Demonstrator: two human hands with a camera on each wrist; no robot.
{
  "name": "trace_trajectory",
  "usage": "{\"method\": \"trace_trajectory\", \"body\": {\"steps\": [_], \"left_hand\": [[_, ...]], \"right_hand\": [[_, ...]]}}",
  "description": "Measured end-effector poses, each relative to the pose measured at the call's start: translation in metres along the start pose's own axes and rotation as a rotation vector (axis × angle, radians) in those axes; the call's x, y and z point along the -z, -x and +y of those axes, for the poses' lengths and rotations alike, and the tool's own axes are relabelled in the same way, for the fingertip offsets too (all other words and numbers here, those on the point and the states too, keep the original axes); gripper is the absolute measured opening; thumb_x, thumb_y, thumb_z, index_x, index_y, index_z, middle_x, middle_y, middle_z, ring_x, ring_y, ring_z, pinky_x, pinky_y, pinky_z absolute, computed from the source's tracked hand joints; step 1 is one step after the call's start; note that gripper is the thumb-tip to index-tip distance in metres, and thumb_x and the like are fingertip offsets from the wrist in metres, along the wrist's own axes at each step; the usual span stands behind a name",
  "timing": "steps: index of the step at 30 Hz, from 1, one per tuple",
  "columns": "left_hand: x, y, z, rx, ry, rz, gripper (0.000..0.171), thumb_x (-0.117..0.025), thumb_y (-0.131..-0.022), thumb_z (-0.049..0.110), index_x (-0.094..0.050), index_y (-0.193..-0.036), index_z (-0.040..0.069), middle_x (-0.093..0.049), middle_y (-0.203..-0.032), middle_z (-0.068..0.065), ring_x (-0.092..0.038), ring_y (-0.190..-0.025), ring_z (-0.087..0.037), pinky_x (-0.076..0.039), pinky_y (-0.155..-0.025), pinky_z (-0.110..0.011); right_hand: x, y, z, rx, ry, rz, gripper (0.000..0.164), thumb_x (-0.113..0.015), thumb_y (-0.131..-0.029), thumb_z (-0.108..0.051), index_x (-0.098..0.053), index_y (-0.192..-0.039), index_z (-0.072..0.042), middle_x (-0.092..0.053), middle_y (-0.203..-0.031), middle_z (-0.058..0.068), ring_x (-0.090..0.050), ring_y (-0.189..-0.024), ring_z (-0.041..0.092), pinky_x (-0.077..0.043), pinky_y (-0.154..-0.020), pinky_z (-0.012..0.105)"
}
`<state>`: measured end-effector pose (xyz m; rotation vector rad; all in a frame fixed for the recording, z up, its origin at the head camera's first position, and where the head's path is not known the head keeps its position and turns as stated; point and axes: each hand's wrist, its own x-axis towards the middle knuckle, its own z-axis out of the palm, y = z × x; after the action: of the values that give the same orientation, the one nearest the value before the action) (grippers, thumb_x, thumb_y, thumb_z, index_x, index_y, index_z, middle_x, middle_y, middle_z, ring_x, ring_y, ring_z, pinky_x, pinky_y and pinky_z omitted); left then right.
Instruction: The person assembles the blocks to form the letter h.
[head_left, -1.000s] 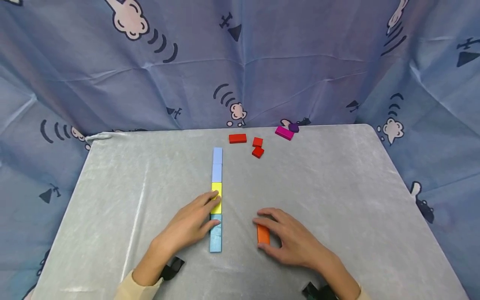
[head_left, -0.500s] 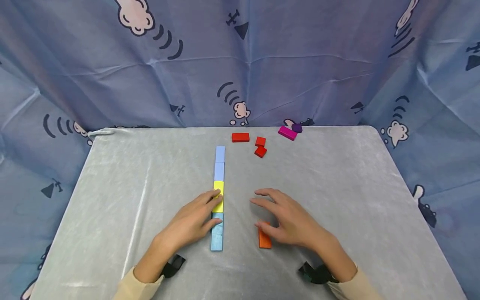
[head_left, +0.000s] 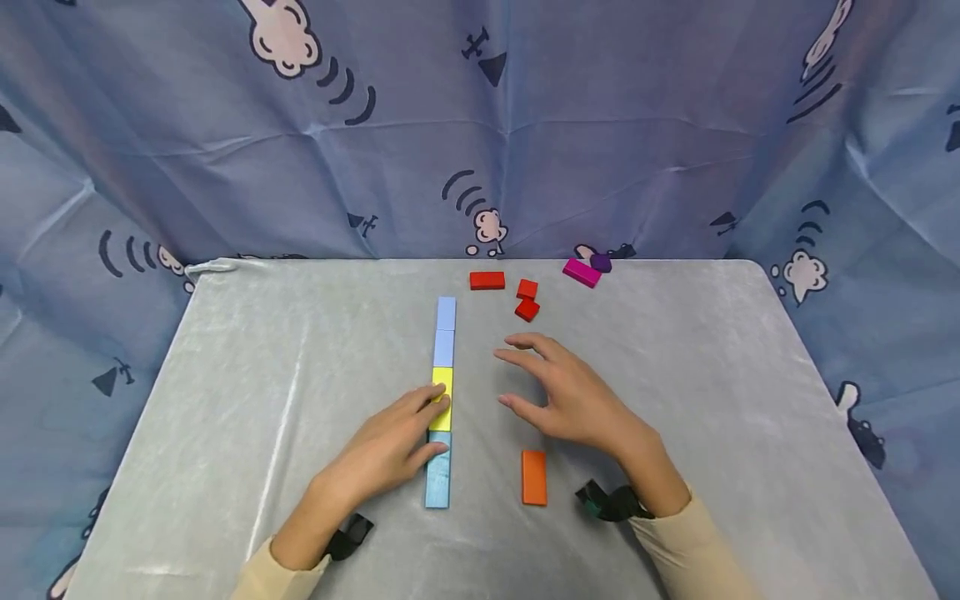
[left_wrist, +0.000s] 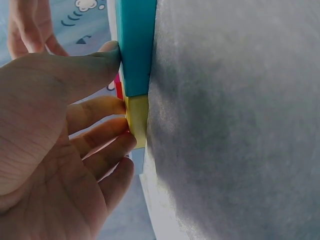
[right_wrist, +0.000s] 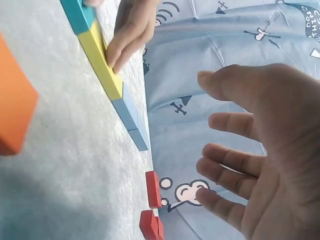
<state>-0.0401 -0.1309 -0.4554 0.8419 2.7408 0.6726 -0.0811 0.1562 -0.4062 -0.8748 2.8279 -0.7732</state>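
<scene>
A straight row of wooden-looking blocks runs away from me on the table: a teal block (head_left: 437, 492) nearest, then a yellow block (head_left: 443, 377), then two light blue blocks (head_left: 444, 348). My left hand (head_left: 386, 446) rests on the row, its thumb on the teal block and its fingertips on the yellow one; the left wrist view shows these contacts from the side. Over the table to the right, my right hand (head_left: 573, 396) hovers with fingers spread and holds nothing. An orange block (head_left: 534, 477) lies flat on the cloth, nearer to me than the right hand.
Toward the far edge lie a long red block (head_left: 487, 281) and two small red blocks (head_left: 527, 310) close together. Right of them are a magenta block (head_left: 582, 273) and a purple piece (head_left: 601, 263) at the edge. A printed blue curtain (head_left: 405, 183) hangs behind the grey-clothed table (head_left: 675, 350).
My right hand has let go of the orange block and moved away from me, toward the red blocks. The left hand keeps its place on the row.
</scene>
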Motion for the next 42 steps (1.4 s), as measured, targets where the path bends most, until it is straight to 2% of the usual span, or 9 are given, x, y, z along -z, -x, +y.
{"method": "trace_trajectory", "body": {"steps": [5, 10, 15, 22, 30, 35, 42], "left_hand": [[0.001, 0.006, -0.002, 0.047, 0.001, -0.018, 0.062, -0.078, -0.097, 0.031, -0.059, -0.150, 0.005, -0.052, -0.161, -0.012, -0.053, -0.148, -0.029, -0.051, -0.118, -0.045], [0.000, 0.002, 0.000, 0.024, 0.002, -0.020, 0.062, -0.078, -0.098, 0.032, -0.058, -0.151, 0.006, -0.051, -0.162, -0.011, -0.052, -0.149, -0.029, -0.050, -0.118, -0.045], [-0.001, -0.004, 0.000, 0.005, -0.004, -0.018, 0.063, -0.077, -0.098, 0.031, -0.058, -0.151, 0.005, -0.051, -0.162, -0.012, -0.052, -0.150, -0.029, -0.051, -0.118, -0.045], [-0.001, -0.006, -0.001, -0.004, -0.003, -0.020, 0.063, -0.079, -0.097, 0.031, -0.058, -0.151, 0.005, -0.051, -0.162, -0.012, -0.052, -0.149, -0.028, -0.051, -0.118, -0.045], [0.000, -0.004, 0.000, 0.019, 0.002, -0.015, 0.062, -0.078, -0.097, 0.031, -0.058, -0.151, 0.005, -0.051, -0.162, -0.012, -0.052, -0.149, -0.028, -0.050, -0.119, -0.044], [0.001, -0.003, 0.000, 0.006, -0.005, -0.009, 0.062, -0.078, -0.098, 0.031, -0.058, -0.150, 0.005, -0.051, -0.162, -0.012, -0.052, -0.149, -0.028, -0.050, -0.119, -0.043], [0.000, -0.003, 0.001, 0.010, 0.003, -0.015, 0.062, -0.078, -0.098, 0.031, -0.058, -0.151, 0.005, -0.051, -0.161, -0.012, -0.052, -0.149, -0.028, -0.050, -0.119, -0.044]], "right_hand": [[-0.006, -0.012, -0.001, -0.021, -0.021, -0.046, 0.061, -0.079, -0.095, -0.037, -0.062, -0.149, -0.017, -0.056, -0.156, 0.010, -0.055, -0.144, 0.030, -0.051, -0.118, 0.053], [-0.001, -0.021, 0.001, -0.040, -0.030, -0.065, 0.060, -0.078, -0.096, -0.034, -0.060, -0.151, -0.015, -0.055, -0.156, 0.013, -0.056, -0.142, 0.033, -0.052, -0.116, 0.056], [0.006, -0.039, 0.009, -0.063, -0.041, -0.044, 0.061, -0.076, -0.098, -0.035, -0.058, -0.153, -0.015, -0.053, -0.157, 0.013, -0.054, -0.144, 0.034, -0.050, -0.118, 0.057], [0.006, -0.058, 0.025, -0.133, -0.039, -0.004, 0.061, -0.074, -0.100, -0.035, -0.056, -0.154, -0.014, -0.048, -0.161, 0.017, -0.048, -0.149, 0.038, -0.042, -0.124, 0.060], [-0.005, -0.067, 0.042, -0.123, -0.043, 0.018, 0.059, -0.073, -0.100, -0.032, -0.058, -0.152, -0.011, -0.050, -0.159, 0.019, -0.049, -0.148, 0.039, -0.041, -0.125, 0.060], [-0.007, -0.064, 0.057, -0.159, -0.040, 0.048, 0.057, -0.073, -0.100, -0.029, -0.058, -0.152, -0.009, -0.051, -0.158, 0.017, -0.046, -0.150, 0.038, -0.037, -0.127, 0.060], [-0.005, -0.060, 0.077, -0.167, -0.064, 0.041, 0.049, -0.071, -0.102, -0.023, -0.063, -0.147, -0.007, -0.054, -0.158, 0.017, -0.047, -0.150, 0.039, -0.037, -0.128, 0.059]]}}
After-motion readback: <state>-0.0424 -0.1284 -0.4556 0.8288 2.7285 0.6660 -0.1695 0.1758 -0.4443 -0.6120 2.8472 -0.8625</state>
